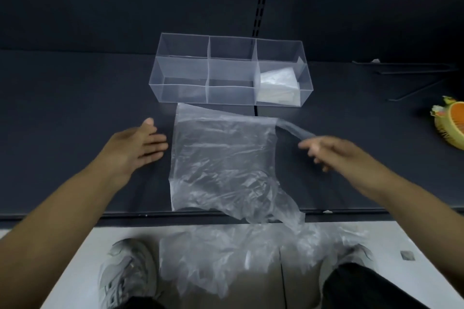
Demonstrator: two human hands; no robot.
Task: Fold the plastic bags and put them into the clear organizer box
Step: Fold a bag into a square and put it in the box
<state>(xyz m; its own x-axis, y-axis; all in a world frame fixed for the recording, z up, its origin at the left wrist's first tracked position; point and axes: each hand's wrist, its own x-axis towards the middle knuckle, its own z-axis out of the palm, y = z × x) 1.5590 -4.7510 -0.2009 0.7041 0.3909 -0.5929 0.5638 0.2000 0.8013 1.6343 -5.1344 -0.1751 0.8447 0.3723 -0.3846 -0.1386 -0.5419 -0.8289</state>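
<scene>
The fingers (157, 144) of the left hand (136, 145) lie straight and hold nothing, at centre left of the frame, just beside the left edge of the plastic bag (221, 158) spread flat on the dark shelf (75, 108). The right hand (326, 152), centre right, is blurred, with its fingers bent at the end of the bag's handle strip (293, 129); whether they grip it cannot be told. Just above the bag stands the clear organizer box (180, 70), with a folded bag (276, 79) in its right-hand compartment, and loose bags (226, 258) lie on the floor (401, 238) at lower centre.
</scene>
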